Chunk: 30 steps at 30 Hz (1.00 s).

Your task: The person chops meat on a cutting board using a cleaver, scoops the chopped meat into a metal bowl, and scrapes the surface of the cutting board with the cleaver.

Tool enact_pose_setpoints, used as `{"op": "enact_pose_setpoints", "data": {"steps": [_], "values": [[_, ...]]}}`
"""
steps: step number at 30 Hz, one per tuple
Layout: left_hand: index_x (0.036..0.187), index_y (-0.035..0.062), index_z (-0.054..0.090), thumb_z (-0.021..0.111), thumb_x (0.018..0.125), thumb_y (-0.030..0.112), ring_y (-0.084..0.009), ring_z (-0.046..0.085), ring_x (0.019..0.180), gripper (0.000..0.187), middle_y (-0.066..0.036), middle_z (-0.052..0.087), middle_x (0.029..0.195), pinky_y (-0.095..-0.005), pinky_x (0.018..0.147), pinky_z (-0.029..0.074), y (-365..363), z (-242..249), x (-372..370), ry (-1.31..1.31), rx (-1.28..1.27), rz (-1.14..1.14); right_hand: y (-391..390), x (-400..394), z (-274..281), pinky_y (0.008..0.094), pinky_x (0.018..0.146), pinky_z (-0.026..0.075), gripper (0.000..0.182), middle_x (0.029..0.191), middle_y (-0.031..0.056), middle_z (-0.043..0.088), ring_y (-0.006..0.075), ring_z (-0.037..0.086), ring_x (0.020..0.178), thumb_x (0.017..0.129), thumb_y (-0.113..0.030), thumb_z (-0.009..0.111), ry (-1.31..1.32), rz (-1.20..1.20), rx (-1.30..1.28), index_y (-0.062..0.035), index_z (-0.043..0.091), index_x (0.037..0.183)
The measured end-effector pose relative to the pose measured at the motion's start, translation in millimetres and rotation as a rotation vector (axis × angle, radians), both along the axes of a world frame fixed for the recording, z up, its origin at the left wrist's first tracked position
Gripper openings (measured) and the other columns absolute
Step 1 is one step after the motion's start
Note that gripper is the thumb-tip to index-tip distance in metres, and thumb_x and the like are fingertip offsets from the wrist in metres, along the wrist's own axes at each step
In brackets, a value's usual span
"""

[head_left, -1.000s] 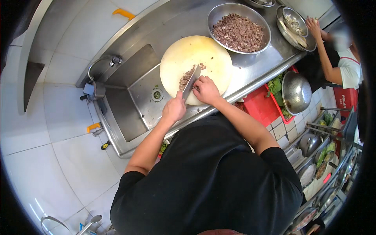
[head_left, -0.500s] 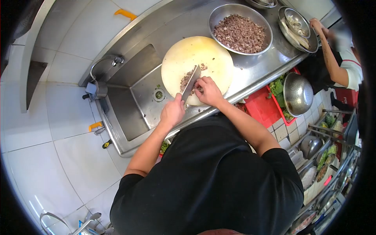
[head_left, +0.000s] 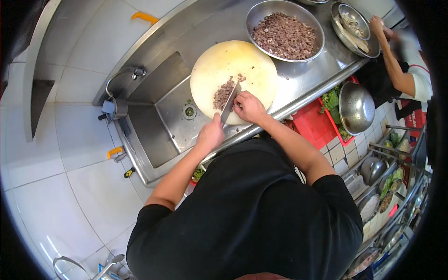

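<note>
My left hand [head_left: 210, 136] is closed round the handle of a kitchen knife [head_left: 230, 103]. The blade points away from me over a round, pale chopping board [head_left: 219, 60]. Small pieces of chopped brownish meat [head_left: 224, 93] lie on the board, mostly left of the blade, with a few near its tip. Just right of the blade, my right hand [head_left: 250, 108] rests on the board with its fingers curled and pressed together. What those fingers hold is hidden beneath them.
A steel bowl [head_left: 252, 18] of chopped meat stands beyond the board. To the left is a sink [head_left: 140, 135] with a tap [head_left: 138, 73]. At the right, a co-worker's hand [head_left: 376, 24] is near stacked bowls [head_left: 373, 50]. A colander [head_left: 356, 107] and red crate [head_left: 311, 133] sit below the counter.
The knife and both hands have shifted slightly, the blade now lying to the right of the chopped meat and close to my right fingers. The view has also moved a little.
</note>
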<state>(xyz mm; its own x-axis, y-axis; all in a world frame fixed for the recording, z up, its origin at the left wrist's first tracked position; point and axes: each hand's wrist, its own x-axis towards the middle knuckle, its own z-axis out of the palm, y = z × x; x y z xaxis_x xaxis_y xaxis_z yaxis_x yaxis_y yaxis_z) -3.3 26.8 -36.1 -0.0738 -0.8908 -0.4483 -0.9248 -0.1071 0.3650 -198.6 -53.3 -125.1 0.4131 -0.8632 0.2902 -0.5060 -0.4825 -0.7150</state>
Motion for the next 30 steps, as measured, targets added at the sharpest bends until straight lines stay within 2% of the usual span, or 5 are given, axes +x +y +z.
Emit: {"op": "enact_pose_setpoints", "data": {"steps": [4, 7, 14, 23, 30], "values": [[0.117, 0.0016, 0.048, 0.055, 0.102, 0.018, -0.0542, 0.069, 0.088, 0.023, -0.034, 0.070, 0.091, -0.0644, 0.081, 0.052, -24, -1, -4, -0.018, -0.006, -0.032, 4, -6, 13, 0.0430, 0.088, 0.055, 0.016, 0.094, 0.0151, 0.065, 0.0353, 0.063, 0.095, 0.084, -0.015, 0.071, -0.043, 0.020, 0.111, -0.0023, 0.069, 0.093], [0.117, 0.0023, 0.048, 0.055, 0.102, 0.019, -0.0540, 0.069, 0.088, 0.023, -0.033, 0.070, 0.091, -0.0636, 0.080, 0.052, -19, 20, 3, -0.008, -0.052, -0.061, 8, -8, 13, 0.0438, 0.089, 0.053, 0.025, 0.099, 0.0160, 0.063, 0.0357, 0.061, 0.097, 0.084, -0.021, 0.074, -0.088, -0.075, -0.001, -0.0027, 0.068, 0.099], [0.118, 0.0055, 0.048, 0.053, 0.105, 0.022, -0.0564, 0.067, 0.085, 0.021, -0.033, 0.069, 0.085, -0.0654, 0.079, 0.051, -3, 37, 19, -0.008, -0.097, 0.058, 28, 18, 31, 0.0507, 0.101, 0.040, 0.064, 0.120, 0.0220, 0.055, 0.0369, 0.052, 0.117, 0.084, -0.041, 0.079, 0.321, -0.257, 0.071, 0.0033, 0.056, 0.124], [0.117, 0.0052, 0.049, 0.054, 0.105, 0.023, -0.0551, 0.068, 0.085, 0.022, -0.033, 0.069, 0.086, -0.0653, 0.080, 0.051, 0, 26, 8, 0.011, -0.064, 0.024, 19, -12, 30, 0.0473, 0.103, 0.045, 0.044, 0.118, 0.0168, 0.059, 0.0359, 0.056, 0.118, 0.084, -0.021, 0.072, 0.213, -0.029, 0.111, -0.0031, 0.060, 0.123], [0.118, 0.0042, 0.048, 0.054, 0.104, 0.021, -0.0551, 0.068, 0.088, 0.022, -0.034, 0.069, 0.088, -0.0643, 0.081, 0.051, 13, 34, 7, -0.033, 0.010, -0.034, 11, -10, 10, 0.0459, 0.096, 0.050, 0.024, 0.106, 0.0161, 0.063, 0.0354, 0.061, 0.107, 0.084, -0.018, 0.069, 0.135, -0.038, 0.088, -0.0022, 0.066, 0.102]]}}
